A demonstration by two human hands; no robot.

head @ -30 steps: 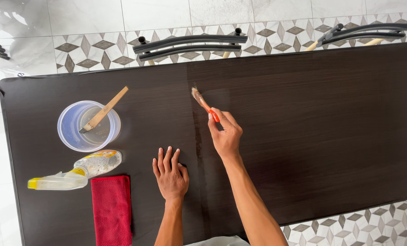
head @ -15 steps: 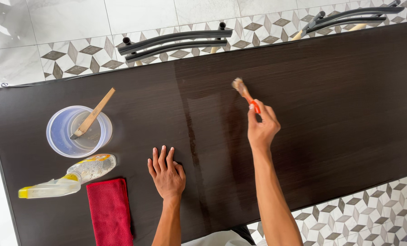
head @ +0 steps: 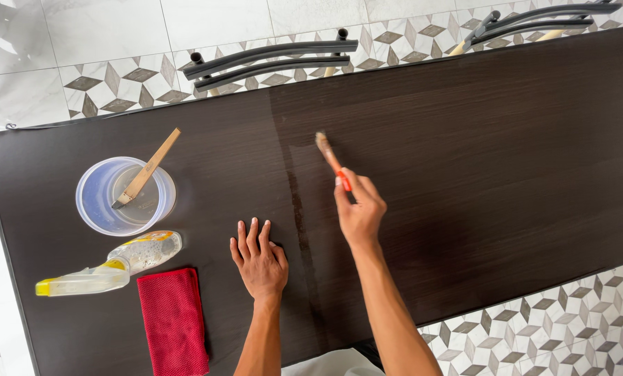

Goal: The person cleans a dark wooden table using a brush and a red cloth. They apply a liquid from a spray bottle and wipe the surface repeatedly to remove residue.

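Paintbrush (head: 329, 159) with an orange-tipped handle sits pinched in the right hand (head: 358, 212), bristles touching the dark wood-grain counter (head: 506, 153) beside a glossy band. Left hand (head: 259, 261) lies flat, grip wide, holding nothing. Near it: red cloth (head: 173, 322), spray bottle (head: 109, 268), clear plastic tub (head: 125, 195). Patterned floor tiles (head: 109, 87) surround the counter.

Dark table (head: 506, 139): tub (head: 95, 202), bottle (head: 109, 268), cloth (head: 173, 322).
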